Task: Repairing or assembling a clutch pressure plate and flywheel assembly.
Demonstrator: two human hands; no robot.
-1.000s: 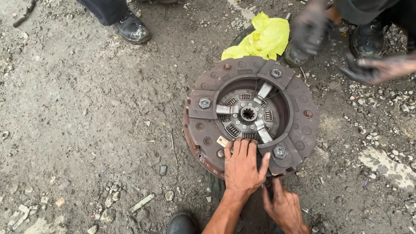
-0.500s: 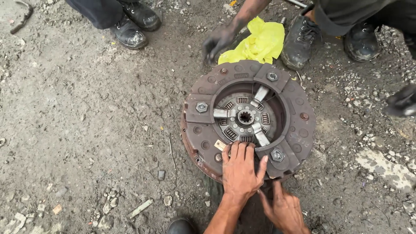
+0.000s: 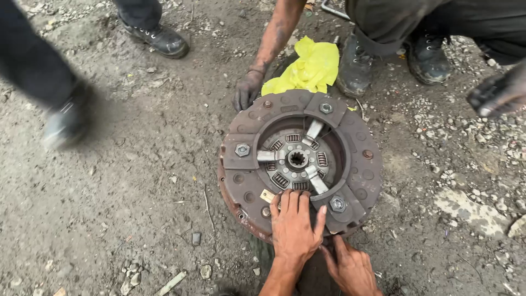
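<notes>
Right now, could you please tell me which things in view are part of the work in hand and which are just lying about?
In hand:
- clutch pressure plate assembly, rusty, flat on the ground
- left hand on its near rim
- right hand at its near edge
- co-worker's gloved hand at its far rim

Lying about:
- yellow rag
- loose stones
- bystanders' boots

On the ground (image 3: pixel 109 208), a round clutch assembly (image 3: pixel 356 164) — left hand (image 3: pixel 295 225) flat on its near rim, right hand (image 3: pixel 350 268) just beside, at the near edge. Behind the far rim, a crumpled cloth (image 3: pixel 312 68) — another person's hand (image 3: pixel 246 90) touching the far-left edge, boots (image 3: pixel 356 66) beyond.
</notes>
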